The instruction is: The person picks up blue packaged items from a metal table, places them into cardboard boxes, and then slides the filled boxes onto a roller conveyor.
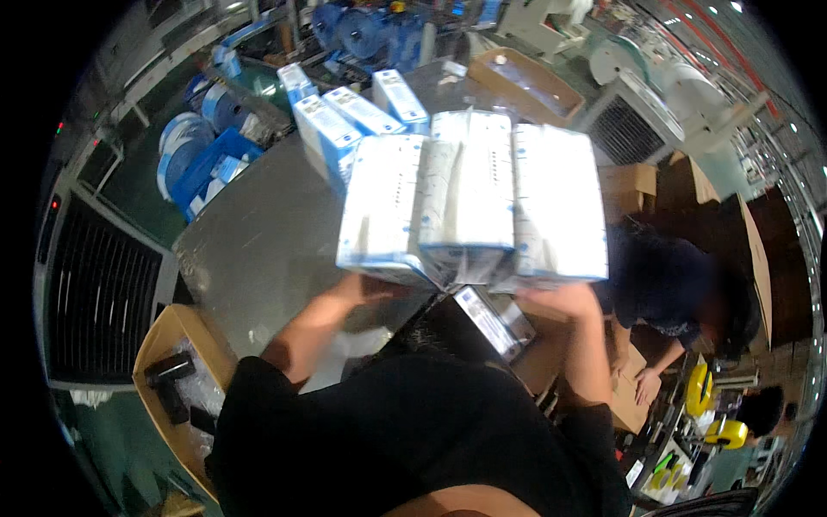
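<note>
Three white packs with blue markings are held up side by side in front of me: a left pack (382,202), a middle pack (468,185) and a right pack (560,207). My left hand (372,289) grips the row from below at its left end, fingers mostly hidden under it. At the right end, my right hand (564,300) is closed on the row's lower edge. Clear film seems to show along the packs' near edges. Behind them, several blue-and-white boxes (327,127) stand upright on the dark table (250,215).
A flat box (495,319) lies just below the packs. At lower left stands an open carton (181,379) with black items and clear film. Another open carton (525,82) is at the table's far side. On the right a co-worker's hands (644,383) touch a cardboard box (629,401).
</note>
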Action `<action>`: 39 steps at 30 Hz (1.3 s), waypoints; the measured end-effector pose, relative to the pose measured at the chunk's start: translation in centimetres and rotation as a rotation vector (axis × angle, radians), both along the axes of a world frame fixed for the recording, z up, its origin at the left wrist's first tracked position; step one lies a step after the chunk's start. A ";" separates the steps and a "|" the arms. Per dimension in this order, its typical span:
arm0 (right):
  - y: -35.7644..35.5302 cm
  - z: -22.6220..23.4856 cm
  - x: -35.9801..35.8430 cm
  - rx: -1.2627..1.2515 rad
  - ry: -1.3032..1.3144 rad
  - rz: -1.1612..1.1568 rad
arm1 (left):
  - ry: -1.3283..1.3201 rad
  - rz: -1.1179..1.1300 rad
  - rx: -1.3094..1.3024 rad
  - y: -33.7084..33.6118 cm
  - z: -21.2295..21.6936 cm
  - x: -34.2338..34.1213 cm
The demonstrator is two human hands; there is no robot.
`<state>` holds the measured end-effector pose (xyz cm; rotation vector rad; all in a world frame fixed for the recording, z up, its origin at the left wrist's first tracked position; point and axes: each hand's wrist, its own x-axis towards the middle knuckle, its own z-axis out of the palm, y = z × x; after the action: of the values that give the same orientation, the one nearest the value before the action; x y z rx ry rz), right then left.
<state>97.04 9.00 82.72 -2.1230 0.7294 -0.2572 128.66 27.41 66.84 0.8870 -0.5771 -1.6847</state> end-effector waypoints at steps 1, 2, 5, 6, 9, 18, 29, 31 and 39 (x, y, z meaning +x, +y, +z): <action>-0.2 1.0 -3.2 -0.022 -0.052 -0.012 | -0.305 -0.031 -0.178 -0.9 0.1 -3.3; -0.6 1.8 -6.6 -0.031 -0.109 -0.009 | -0.486 -0.074 -0.228 -0.7 0.3 -6.2; -0.6 3.8 -14.2 0.051 0.020 -0.011 | -0.754 -0.263 -0.141 0.4 0.1 -13.4; -1.1 1.5 -15.7 0.134 0.025 0.004 | -0.599 -0.355 -0.121 1.1 -1.3 -14.4; -2.7 -6.8 -19.6 0.022 0.253 -0.093 | -0.426 -0.438 0.198 3.0 -2.0 -15.8; -0.1 -28.3 -14.4 -0.047 1.046 0.037 | -0.706 0.482 0.356 10.3 -2.2 -9.9; 7.7 -25.2 -13.8 0.350 0.237 -0.542 | -1.623 1.190 1.376 45.8 -14.7 9.0; 7.3 -28.1 -14.0 0.131 0.224 -0.353 | -1.519 0.720 1.878 48.7 -17.7 7.6; 8.2 -23.1 -14.0 -0.047 0.852 -0.154 | -1.314 0.405 2.030 53.0 -22.2 2.1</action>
<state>83.01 17.22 59.61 -2.1932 1.3748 0.5990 130.73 80.37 44.65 3.2248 0.8663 -0.5321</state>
